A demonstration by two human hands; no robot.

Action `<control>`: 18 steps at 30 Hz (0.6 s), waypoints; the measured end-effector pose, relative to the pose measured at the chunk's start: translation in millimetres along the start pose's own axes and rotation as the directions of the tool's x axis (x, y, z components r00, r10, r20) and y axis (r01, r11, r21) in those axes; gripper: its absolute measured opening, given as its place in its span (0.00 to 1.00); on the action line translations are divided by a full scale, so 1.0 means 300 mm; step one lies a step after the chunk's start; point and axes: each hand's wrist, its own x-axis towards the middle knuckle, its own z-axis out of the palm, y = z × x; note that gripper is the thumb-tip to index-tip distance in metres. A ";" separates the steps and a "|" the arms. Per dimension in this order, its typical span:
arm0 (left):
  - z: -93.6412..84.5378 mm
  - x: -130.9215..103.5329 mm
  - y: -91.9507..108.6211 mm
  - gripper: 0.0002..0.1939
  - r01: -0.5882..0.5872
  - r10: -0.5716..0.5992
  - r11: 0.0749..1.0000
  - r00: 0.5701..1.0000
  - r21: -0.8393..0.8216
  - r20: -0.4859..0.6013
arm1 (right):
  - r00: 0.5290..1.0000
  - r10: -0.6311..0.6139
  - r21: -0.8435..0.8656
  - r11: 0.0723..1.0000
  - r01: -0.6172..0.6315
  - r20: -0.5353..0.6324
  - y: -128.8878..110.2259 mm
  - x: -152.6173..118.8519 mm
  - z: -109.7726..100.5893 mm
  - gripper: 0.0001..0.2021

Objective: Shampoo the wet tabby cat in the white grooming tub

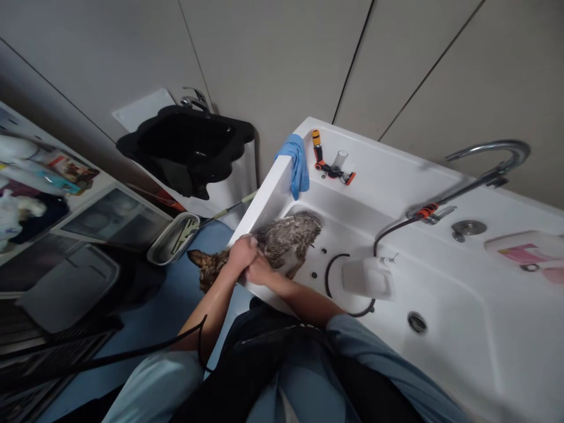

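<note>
So there's a wet tabby cat (282,244) at the left end of a white grooming tub (462,352), w/ its front half hanging over the near-left rim; head and ears poke out past the edge toward the blue floor (176,294). Both hands are on it: left hand (240,254) wrapped over the shoulders/neck area right at the rim, right hand (259,271) pressed in just beside it, touching the left one. So hands together, both closed on the cat, fingers mostly buried in fur so can't see the exact grip.

Handling-wise imo: fur looks soaked and flattened, so it'll be slippery, and the body's soft and bendy, def not something that stays put. Light enough for two hands, but it squirms. Best hold is prob around the chest behind the front legs plus a hand under the belly or hindquarters, not the scruff alone and not the legs or tail. The rim is wet too, so paws will skid.

Other stuff: blue cloth (296,164) draped over the far-left corner of the tub, orange-and-black hose fittings (330,167) on the far ledge, a shower head (368,277) lying in the basin on its black hose, chrome faucet (493,155) far right, black sink (187,147) further left.
</note>
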 end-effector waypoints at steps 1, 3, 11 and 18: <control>-0.014 -0.024 -0.019 0.23 0.035 -0.037 0.996 0.999 0.081 0.030 | 1.000 -0.011 -0.023 1.000 0.011 0.021 0.003 -0.002 -0.001 0.23; -0.029 -0.053 -0.036 0.22 0.056 -0.071 0.982 0.994 0.179 0.077 | 0.964 0.243 -0.084 0.964 -0.253 -0.107 0.042 0.003 -0.038 0.24; 0.034 0.038 0.097 0.29 -0.075 0.042 0.982 0.982 0.175 0.185 | 0.972 0.225 -0.021 0.974 -0.226 -0.062 0.148 0.048 -0.143 0.12; 0.077 0.141 0.148 0.59 -0.173 0.062 0.944 0.929 0.281 0.365 | 0.783 0.572 0.044 0.813 -0.581 -0.243 0.361 -0.050 -0.214 0.23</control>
